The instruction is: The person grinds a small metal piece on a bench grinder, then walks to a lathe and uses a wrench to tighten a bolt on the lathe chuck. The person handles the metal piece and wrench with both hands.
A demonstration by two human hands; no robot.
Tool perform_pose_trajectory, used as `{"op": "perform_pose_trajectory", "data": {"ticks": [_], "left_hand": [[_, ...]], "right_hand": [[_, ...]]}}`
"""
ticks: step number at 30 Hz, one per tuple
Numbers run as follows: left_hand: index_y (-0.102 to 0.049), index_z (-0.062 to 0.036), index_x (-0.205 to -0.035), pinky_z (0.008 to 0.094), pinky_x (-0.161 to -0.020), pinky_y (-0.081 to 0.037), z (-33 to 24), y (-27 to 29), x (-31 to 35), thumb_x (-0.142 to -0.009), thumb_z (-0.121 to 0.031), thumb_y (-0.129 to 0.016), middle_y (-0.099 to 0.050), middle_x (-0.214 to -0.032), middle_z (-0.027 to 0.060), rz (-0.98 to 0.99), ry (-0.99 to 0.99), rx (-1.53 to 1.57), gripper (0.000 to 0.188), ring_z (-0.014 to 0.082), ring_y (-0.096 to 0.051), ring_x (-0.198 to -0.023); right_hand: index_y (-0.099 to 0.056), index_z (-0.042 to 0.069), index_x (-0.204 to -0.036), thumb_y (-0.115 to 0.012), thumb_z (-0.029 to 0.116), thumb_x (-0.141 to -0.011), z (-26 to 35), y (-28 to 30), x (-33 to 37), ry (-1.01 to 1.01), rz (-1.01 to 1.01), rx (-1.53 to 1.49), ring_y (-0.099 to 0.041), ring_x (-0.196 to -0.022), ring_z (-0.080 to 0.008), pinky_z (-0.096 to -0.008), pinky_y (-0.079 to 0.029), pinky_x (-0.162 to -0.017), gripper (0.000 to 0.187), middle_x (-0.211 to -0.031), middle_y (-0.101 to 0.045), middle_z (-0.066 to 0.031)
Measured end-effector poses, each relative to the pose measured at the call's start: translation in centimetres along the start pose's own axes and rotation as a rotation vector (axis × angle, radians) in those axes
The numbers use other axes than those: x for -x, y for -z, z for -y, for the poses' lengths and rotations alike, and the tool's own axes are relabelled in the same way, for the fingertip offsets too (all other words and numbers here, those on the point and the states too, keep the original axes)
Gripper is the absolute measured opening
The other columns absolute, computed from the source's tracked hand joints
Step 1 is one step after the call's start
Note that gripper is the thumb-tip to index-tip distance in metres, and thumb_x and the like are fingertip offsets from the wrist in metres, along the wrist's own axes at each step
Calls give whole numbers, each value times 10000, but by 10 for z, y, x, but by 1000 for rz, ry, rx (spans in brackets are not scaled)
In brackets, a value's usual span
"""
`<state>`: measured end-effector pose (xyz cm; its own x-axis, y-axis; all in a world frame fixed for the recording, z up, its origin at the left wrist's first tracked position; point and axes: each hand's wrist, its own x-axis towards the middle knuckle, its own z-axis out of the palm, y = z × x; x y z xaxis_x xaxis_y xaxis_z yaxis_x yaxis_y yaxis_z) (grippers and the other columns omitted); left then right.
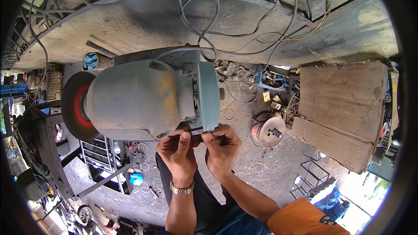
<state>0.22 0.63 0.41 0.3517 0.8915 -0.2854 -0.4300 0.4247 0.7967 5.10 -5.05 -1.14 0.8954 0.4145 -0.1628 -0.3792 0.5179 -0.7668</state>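
Observation:
A bench grinder [135, 98] with a worn grey-green body fills the middle of the head view. On its left end is a dark disc [72, 104] with a red centre; on its right end, a blue-green wheel guard [209, 98]. My left hand [179, 152], wearing a metal wristwatch [182, 188], pinches a thin dark piece [197, 130] below the guard. Close beside it my right hand [221, 150] pinches the same piece at the guard's lower edge. Fingers hide most of the piece, so its kind and any contact with the wheel do not show.
Cables [209, 39] loop along the wall behind the grinder. A wire spool [271, 132] stands on the floor at right, near a large cardboard sheet [339, 109] and a blue crate [269, 80] of scrap. A metal frame [98, 156] lies lower left.

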Motion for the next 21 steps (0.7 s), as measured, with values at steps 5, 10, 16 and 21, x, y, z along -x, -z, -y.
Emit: {"op": "perform_pose_trajectory", "data": {"ticks": [5, 10, 16, 21], "left_hand": [[-688, 56, -934, 283, -658, -519, -1, -1, 2, -902, 16, -716, -692, -915, 108, 59, 42, -15, 58, 149, -628, -763], [-650, 10, -948, 282, -572, -553, 6, 2, -1, -939, -65, -695, -701, -894, 94, 69, -12, -128, 88, 168, -679, -687], [-652, 12, -944, 287, -590, -555, 7, 4, -2, -944, -61, -689, -707, -912, 106, 77, -15, -135, 81, 174, -685, -707], [-649, 10, -950, 290, -607, -562, 6, 4, -1, -948, -57, -679, -703, -937, 112, 78, -11, -111, 73, 181, -693, -735]], "right_hand": [[-607, -39, -954, -710, -91, -886, 6, 5, 2, 0, -10, 20, -653, -905, -119, -242, -526, -813, 134, -1029, -689, -134], [-606, -37, -953, -706, -87, -892, 5, 10, 0, -38, -7, 38, -654, -902, -117, -239, -522, -800, 128, -1045, -686, -138], [-608, -36, -957, -702, -87, -896, 5, 11, -2, -40, 13, 33, -662, -897, -119, -238, -531, -808, 122, -1040, -687, -139], [-610, -38, -959, -706, -86, -893, 4, 10, -3, -62, 14, 12, -667, -892, -123, -247, -543, -815, 127, -1037, -689, -138]]}}
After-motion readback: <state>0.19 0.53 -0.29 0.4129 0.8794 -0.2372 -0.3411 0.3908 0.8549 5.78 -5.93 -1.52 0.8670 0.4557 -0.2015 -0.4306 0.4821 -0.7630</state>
